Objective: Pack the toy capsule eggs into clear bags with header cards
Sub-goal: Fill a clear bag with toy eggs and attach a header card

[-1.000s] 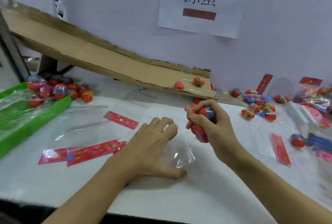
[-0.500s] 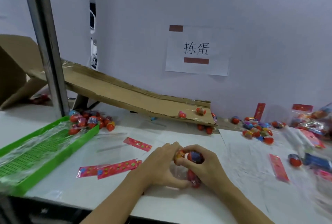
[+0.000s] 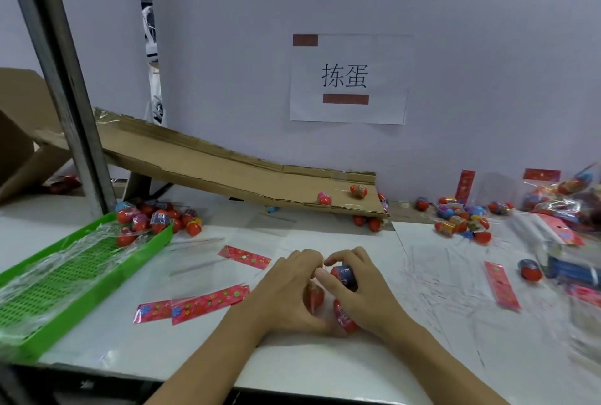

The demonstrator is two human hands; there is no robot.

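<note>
Several capsule eggs [image 3: 344, 276] were gathered between the two hands at the near middle of the desk [image 3: 325, 369], and the packing was judged to be in mid-course rather than near its end. The right hand [image 3: 364, 294] was curled round a dark blue-and-red egg, with another red egg [image 3: 345, 320] tucked under its palm; the left hand [image 3: 289, 290] was curled against a third egg [image 3: 314, 297], though whether a clear bag was pinched there could not be told, the film being almost invisible between the fingers. At the far right, filled bags [image 3: 566, 196] with red header cards were heaped, so some of the work was taken as done. Much was left: loose eggs [image 3: 461, 225] were scattered along the wall on the right, a cluster [image 3: 156, 219] was piled at the far corner of the green tray [image 3: 81, 287], and two eggs [image 3: 357, 190] were resting at the lower lip of the cardboard chute [image 3: 227, 167]. Flat empty bags with red flowered header cards [image 3: 201, 302] were laid just left of the hands, and another card [image 3: 502, 284] was lying to the right. The eggs were seen as smooth, glossy, rounded plastic, likely slippery and prone to rolling; the bags as thin, crinkly, reflective film; the tray as rigid perforated plastic covered with creased wrap; the chute as rough, creased corrugated board.
</note>
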